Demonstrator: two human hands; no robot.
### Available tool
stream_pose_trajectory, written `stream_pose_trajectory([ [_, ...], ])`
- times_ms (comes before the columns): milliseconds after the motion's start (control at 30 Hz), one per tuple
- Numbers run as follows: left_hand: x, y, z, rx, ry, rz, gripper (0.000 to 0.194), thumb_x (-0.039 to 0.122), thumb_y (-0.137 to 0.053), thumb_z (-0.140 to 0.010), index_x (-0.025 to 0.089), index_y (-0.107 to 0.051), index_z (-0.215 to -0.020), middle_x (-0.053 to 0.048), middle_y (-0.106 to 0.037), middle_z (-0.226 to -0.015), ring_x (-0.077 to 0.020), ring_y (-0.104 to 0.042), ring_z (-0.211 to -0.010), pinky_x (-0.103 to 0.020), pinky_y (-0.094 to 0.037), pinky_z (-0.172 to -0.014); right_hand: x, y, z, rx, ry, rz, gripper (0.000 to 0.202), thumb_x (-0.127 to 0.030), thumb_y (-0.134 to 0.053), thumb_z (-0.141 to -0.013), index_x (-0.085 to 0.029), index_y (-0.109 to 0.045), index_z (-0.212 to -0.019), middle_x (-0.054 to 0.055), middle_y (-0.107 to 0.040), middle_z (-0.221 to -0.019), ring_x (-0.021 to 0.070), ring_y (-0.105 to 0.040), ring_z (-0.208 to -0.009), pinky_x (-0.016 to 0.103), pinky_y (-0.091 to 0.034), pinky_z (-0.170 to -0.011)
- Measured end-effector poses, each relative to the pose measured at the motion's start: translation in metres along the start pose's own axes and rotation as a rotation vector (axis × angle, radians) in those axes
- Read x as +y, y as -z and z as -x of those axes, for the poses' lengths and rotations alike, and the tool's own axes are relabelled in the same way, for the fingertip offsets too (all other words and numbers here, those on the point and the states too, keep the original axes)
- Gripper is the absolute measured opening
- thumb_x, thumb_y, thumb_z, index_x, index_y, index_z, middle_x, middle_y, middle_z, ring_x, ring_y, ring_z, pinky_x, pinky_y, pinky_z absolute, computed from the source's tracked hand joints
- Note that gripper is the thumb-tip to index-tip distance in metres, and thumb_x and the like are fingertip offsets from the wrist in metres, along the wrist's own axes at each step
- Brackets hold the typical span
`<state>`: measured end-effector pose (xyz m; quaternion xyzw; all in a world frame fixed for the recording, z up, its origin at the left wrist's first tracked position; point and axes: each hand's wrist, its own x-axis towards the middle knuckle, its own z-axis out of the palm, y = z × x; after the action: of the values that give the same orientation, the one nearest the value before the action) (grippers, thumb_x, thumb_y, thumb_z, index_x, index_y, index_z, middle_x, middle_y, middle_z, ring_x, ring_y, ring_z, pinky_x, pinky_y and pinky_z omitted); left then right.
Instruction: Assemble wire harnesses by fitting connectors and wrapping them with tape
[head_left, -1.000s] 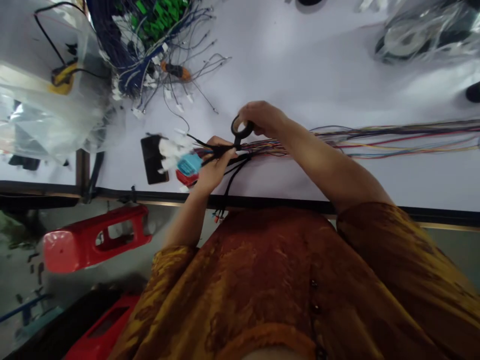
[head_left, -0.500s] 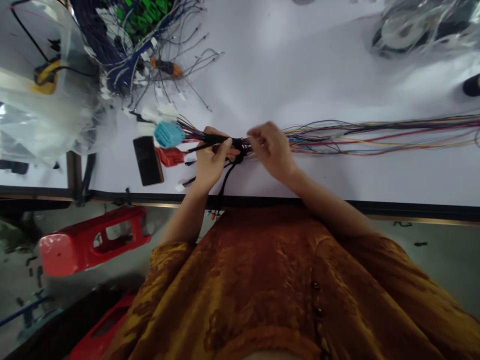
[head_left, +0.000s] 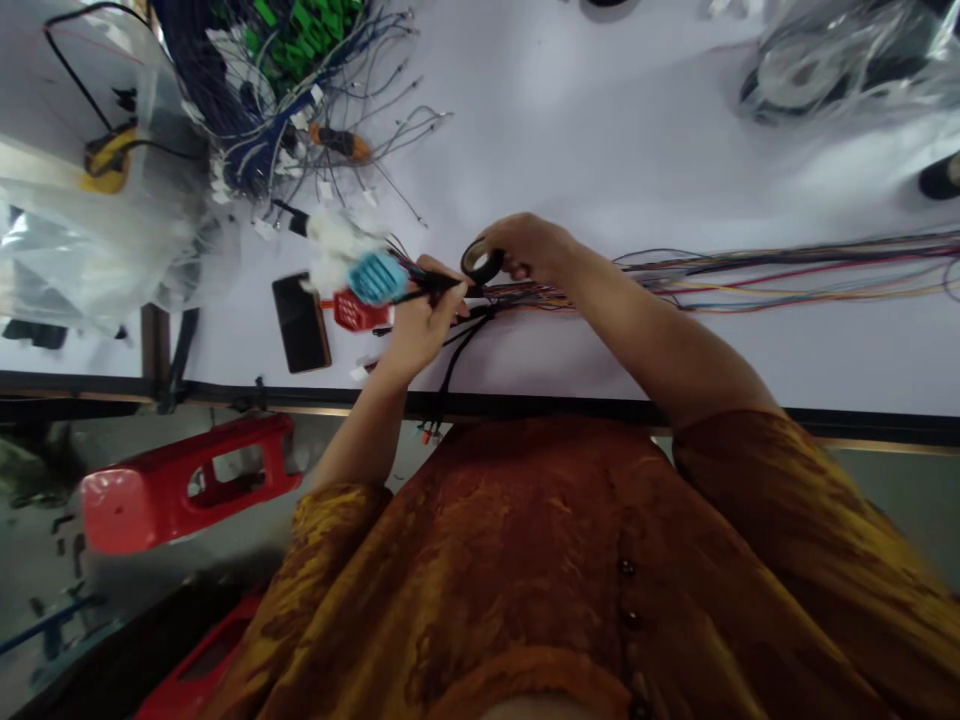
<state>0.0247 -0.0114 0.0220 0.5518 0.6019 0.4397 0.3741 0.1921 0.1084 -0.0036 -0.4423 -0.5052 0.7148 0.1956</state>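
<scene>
We are finding left hand [head_left: 420,328] fingers clamping the black-wrapped part of a multicoloured thin-wire bundle [head_left: 667,267], right hand [head_left: 534,248] fingers gripping a round black tape roll [head_left: 491,269]; toward three o'clock, the bundle is lying unwrapped.

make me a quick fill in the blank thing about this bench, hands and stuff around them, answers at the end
1. While the left hand grips the wire bundle, the right hand holds a roll of black ____.
2. The connector overlapping the red connector in the picture is light ____.
3. In the picture, the phone-like slab lies to the ____ of the red connector.
4. Near the top left, the dark wire pile has bright ____ pieces beside it.

Missing words: tape; blue; left; green
</scene>
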Motion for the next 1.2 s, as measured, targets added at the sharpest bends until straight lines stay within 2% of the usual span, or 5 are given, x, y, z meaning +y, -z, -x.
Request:
stream_pose_trajectory([
  [433, -0.044, -0.029, -0.013, -0.062, 0.149, 0.253, 0.039, 0.051, -0.081, -0.076, 0.023, -0.06, -0.093, -0.001, -0.07, -0.082, -0.0118, -0.068, -0.062, -0.021, -0.051, -0.05, 0.038, 0.005, 0.071, 0.275, 0.096, -0.279, 0.02, -0.025, -0.062, -0.087, -0.022, -0.058, -0.107, -0.005, -0.058, -0.069, 0.0059, -0.043, -0.042, 0.019, -0.04, -0.036],
  [633, -0.023, -0.021, -0.019, -0.056, 0.033, 0.09, 0.038, 0.055, -0.078, -0.08, 0.024, -0.057, -0.087, 0.006, -0.05, -0.057, -0.0092, -0.054, -0.044, -0.021, -0.041, -0.042, 0.048, -0.056, 0.114, 0.198, 0.16, -0.272, 0.042, -0.029, -0.063, -0.086, -0.025, -0.05, -0.125, 0.0, -0.066, -0.097, 0.006, -0.056, -0.051, 0.022, -0.056, -0.048],
  [833, -0.017, -0.024, -0.026, -0.079, 0.023, -0.031, 0.034, 0.042, -0.081, -0.081, 0.02, -0.057, -0.079, 0.003, -0.054, -0.058, -0.011, -0.059, -0.053, -0.022, -0.046, -0.052, 0.097, -0.101, 0.088, 0.135, 0.296, -0.199, 0.07, -0.049, -0.052, -0.096, -0.032, -0.023, -0.157, 0.01, -0.06, -0.133, 0.0169, -0.071, -0.092, 0.033, -0.065, -0.076],
  [967, -0.023, -0.026, -0.022, -0.087, 0.063, 0.098, 0.031, 0.037, -0.082, -0.079, 0.02, -0.06, -0.092, 0.001, -0.064, -0.07, -0.0134, -0.066, -0.063, -0.023, -0.053, -0.06, 0.094, -0.078, 0.089, 0.039, 0.319, -0.068, 0.073, -0.046, -0.06, -0.091, -0.029, -0.033, -0.157, 0.009, -0.065, -0.127, 0.0171, -0.069, -0.084, 0.033, -0.063, -0.07],
  [1200, -0.03, -0.022, 0.006, -0.152, 0.005, 0.139, 0.028, 0.038, -0.083, -0.077, 0.019, -0.067, -0.09, -0.002, -0.071, -0.087, -0.0143, -0.068, -0.085, -0.027, -0.056, -0.082, 0.046, -0.001, 0.086, 0.369, 0.25, 0.098, 0.023, -0.038, -0.057, -0.096, -0.017, -0.067, -0.1, 0.002, -0.067, -0.08, 0.0134, -0.066, -0.07, 0.025, -0.054, -0.062],
])
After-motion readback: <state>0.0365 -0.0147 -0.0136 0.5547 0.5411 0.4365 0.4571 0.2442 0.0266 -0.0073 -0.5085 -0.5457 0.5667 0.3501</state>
